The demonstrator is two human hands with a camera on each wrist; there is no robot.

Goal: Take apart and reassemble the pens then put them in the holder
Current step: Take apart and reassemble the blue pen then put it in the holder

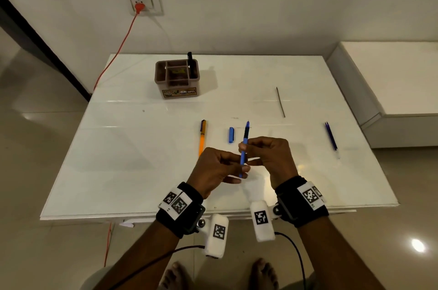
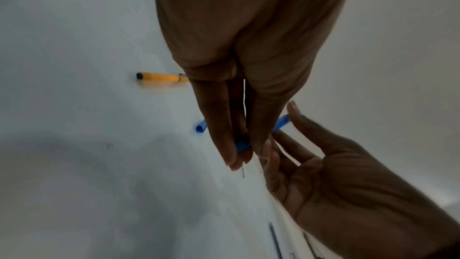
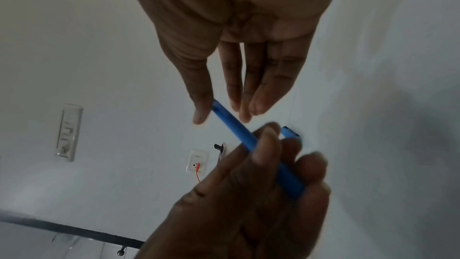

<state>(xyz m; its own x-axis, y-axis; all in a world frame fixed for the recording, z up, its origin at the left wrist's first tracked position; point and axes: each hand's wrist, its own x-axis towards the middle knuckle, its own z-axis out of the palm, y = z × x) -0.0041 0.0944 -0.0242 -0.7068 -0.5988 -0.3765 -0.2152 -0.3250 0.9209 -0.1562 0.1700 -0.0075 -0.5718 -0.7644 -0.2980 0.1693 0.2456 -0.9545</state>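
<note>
A blue pen with a black grip is held above the white table, tip pointing away from me. My left hand grips its lower end, fingers curled round the barrel. My right hand pinches the barrel just above, thumb and fingers either side. In the left wrist view the pen shows between my left fingers. Its blue cap lies on the table beyond my hands. The brown holder stands at the back with a black pen in it.
An orange pen lies left of the cap. A thin dark refill lies at the mid right, and blue refills near the right edge. An orange cable runs from a wall socket past the table's left corner.
</note>
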